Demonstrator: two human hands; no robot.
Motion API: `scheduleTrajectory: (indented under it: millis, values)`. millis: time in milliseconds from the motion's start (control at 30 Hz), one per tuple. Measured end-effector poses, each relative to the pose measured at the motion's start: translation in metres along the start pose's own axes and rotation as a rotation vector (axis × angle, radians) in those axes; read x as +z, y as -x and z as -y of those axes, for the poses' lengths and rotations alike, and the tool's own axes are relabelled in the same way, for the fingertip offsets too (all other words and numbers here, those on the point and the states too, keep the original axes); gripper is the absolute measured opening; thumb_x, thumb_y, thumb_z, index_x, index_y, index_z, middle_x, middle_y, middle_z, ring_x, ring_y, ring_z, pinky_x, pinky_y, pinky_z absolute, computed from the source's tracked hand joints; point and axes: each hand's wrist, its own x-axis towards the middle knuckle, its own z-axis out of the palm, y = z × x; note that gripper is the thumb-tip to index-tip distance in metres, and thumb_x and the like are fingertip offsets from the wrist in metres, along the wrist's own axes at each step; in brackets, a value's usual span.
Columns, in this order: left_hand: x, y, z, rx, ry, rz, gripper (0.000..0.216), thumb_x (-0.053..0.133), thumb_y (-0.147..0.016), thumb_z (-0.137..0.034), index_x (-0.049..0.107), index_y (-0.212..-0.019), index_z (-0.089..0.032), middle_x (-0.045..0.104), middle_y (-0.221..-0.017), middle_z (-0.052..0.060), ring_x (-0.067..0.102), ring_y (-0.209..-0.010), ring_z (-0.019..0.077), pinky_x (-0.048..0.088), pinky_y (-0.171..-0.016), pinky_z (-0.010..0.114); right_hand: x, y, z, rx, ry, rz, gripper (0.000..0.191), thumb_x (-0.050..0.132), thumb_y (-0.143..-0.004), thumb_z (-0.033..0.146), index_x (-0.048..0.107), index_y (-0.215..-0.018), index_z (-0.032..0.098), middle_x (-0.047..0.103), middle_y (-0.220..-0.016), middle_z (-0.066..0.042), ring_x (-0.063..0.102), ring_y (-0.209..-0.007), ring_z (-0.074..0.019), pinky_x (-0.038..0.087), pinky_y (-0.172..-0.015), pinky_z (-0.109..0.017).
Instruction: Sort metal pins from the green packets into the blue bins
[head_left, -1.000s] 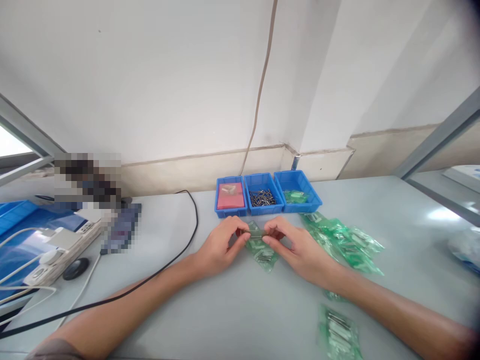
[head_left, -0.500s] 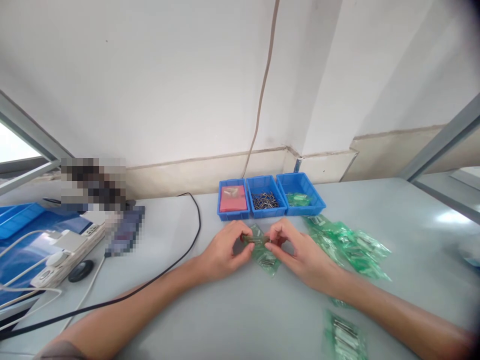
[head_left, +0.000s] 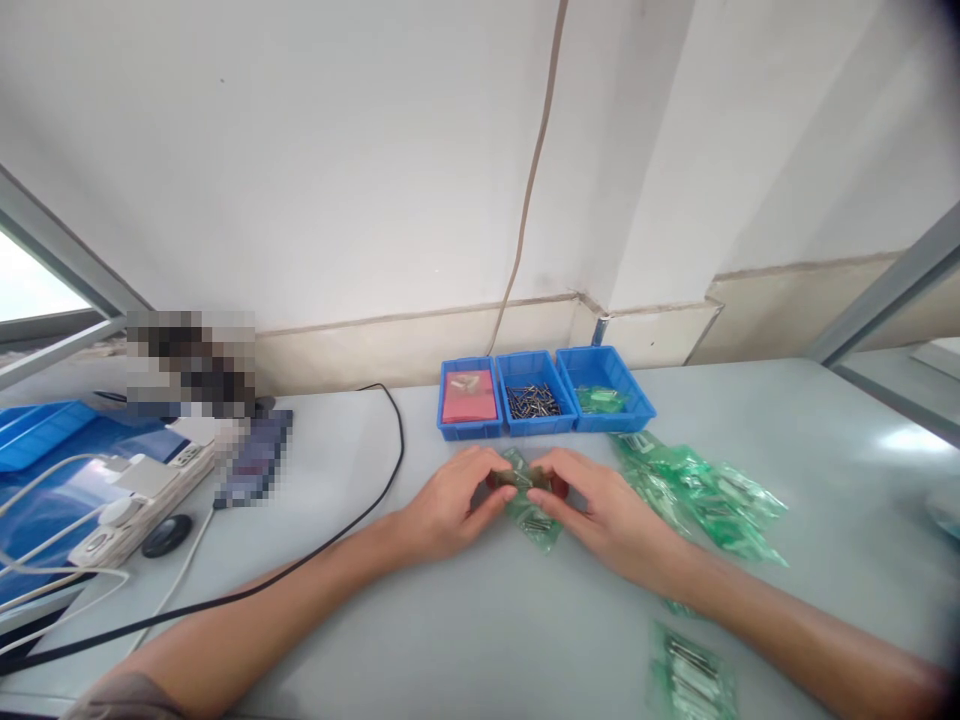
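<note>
My left hand point(head_left: 456, 505) and my right hand point(head_left: 600, 512) face each other over the table. Both pinch the ends of a small green plastic bag point(head_left: 519, 479), thumbs in front, fingers curled behind. What lies inside it is mostly covered by the fingers. Just beneath, another green bag point(head_left: 538, 528) holding metal pieces rests on the tabletop. To the right of my right hand spreads a pile of green bags point(head_left: 709, 495) with metal parts inside. A further filled bag point(head_left: 694, 675) lies near the front edge, below my right forearm.
Three blue bins stand by the wall: one with red bags point(head_left: 470, 398), one with loose metal screws or pins point(head_left: 534, 402), one with green bags point(head_left: 602, 400). A black cable point(head_left: 330, 545) crosses my left forearm. A power strip point(head_left: 142, 505) and black mouse point(head_left: 166, 536) are at left.
My fingers have closed further around the small bag, and my right hand's fingers have lowered, so less of the bag shows. The view has shifted slightly; the bins and pile stay put.
</note>
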Motion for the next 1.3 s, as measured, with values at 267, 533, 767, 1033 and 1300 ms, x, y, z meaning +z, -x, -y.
scheduleTrajectory:
  millis: [267,533,767,1033,1300]
  values:
    - [0.0027,0.0025,0.0014,0.014,0.007,-0.025,0.030,0.060,-0.106,-0.032,0.054,-0.133,-0.021,0.071,-0.117,0.009,0.067,-0.095,0.0199,0.057,-0.087,0.035,-0.0046,-0.0017,0.0062,-0.082,0.057,-0.005,0.019,0.050,-0.110,0.032,0.063,-0.098,0.025,0.066,-0.093,-0.003,0.062,-0.084,-0.0214,0.051,-0.072,-0.033]
    - [0.0014,0.0005,0.0009,0.023,-0.020,-0.023,0.014,0.055,-0.108,-0.030,0.057,-0.119,-0.020,0.070,-0.107,0.007,0.064,-0.091,0.0200,0.054,-0.085,0.034,-0.0010,0.0011,0.0038,0.027,-0.041,-0.006,0.009,0.053,-0.109,0.033,0.056,-0.103,0.027,0.065,-0.091,-0.001,0.061,-0.080,-0.0201,0.049,-0.071,-0.032]
    - [0.0028,0.0014,0.0039,-0.049,0.045,-0.074,0.025,0.051,-0.110,-0.026,0.054,-0.135,-0.022,0.069,-0.109,0.007,0.064,-0.092,0.0192,0.054,-0.085,0.033,-0.0024,0.0002,-0.0004,-0.002,-0.090,-0.088,0.013,0.046,-0.111,0.029,0.056,-0.103,0.027,0.065,-0.094,0.000,0.061,-0.084,-0.0196,0.049,-0.076,-0.032]
    - [0.0016,-0.0021,0.0058,0.032,0.011,-0.124,0.020,0.060,-0.106,-0.020,0.062,-0.126,-0.022,0.063,-0.108,0.007,0.061,-0.098,0.0194,0.052,-0.084,0.030,-0.0059,-0.0022,-0.0002,0.002,-0.265,-0.053,0.024,0.051,-0.104,0.018,0.064,-0.122,0.027,0.071,-0.108,-0.002,0.066,-0.095,-0.0197,0.053,-0.084,-0.032]
    - [-0.0019,-0.0050,-0.0001,0.045,-0.007,-0.059,0.017,0.051,-0.111,-0.023,0.064,-0.101,-0.018,0.065,-0.099,0.007,0.059,-0.093,0.0195,0.049,-0.085,0.032,-0.0053,-0.0022,0.0027,-0.041,-0.060,-0.083,0.011,0.057,-0.107,0.034,0.064,-0.108,0.026,0.063,-0.109,-0.005,0.061,-0.086,-0.0187,0.051,-0.075,-0.032]
